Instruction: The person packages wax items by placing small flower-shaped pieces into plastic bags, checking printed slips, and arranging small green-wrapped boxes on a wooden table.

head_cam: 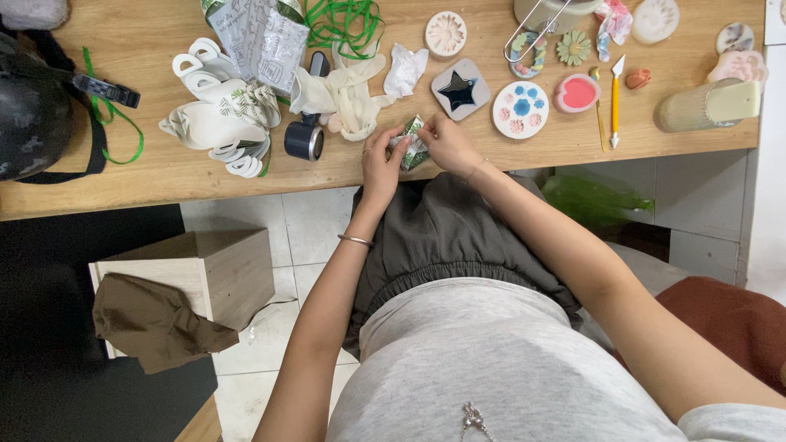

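Matt light wooden desk (pixel 164 176), glossy crinkled green-and-white foil packet (pixel 413 147) held in both hands, limp smooth cream latex gloves (pixel 348 90), shiny green plastic ribbon (pixel 344 24), thin polished metal bangle (pixel 355 240), soft grey cloth skirt (pixel 442 237)

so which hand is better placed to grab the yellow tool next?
Right, probably. The right hand sits nearer the yellow tool; the left hand is farther away. Both hands pinch the small green-and-white packet.
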